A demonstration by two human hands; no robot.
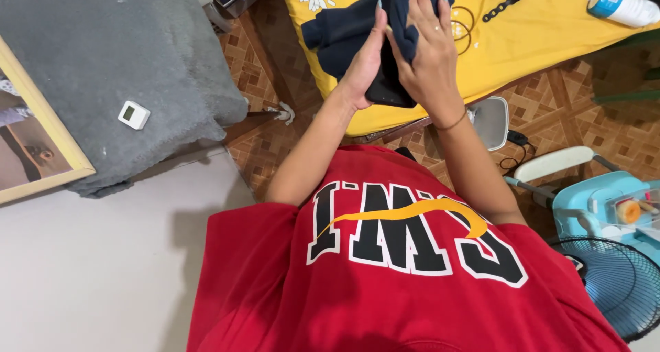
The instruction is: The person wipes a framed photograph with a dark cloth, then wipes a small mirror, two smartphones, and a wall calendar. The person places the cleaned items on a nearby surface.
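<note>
Over a yellow daisy-print bedsheet (550, 36) above a parquet floor, the left hand (364, 60) and right hand (430, 53) press together around a dark navy garment (344, 25), apparently mid-fold; smoothing it flat likely comes next.

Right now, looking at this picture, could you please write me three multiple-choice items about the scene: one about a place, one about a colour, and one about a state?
1. Where does the small white device lie?
A. on the grey blanket
B. on the yellow sheet
C. on the fan

2. What colour is the garment in the hands?
A. red
B. dark navy
C. white

3. How do the left hand and right hand stand?
A. both rest flat on the floor
B. both grip the garment, raised over the bed's edge
C. one holds the bottle

Answers: 1 A, it sits on the grey cloth at left; 2 B, the fabric is dark blue; 3 B, fingers close on the cloth.
</note>
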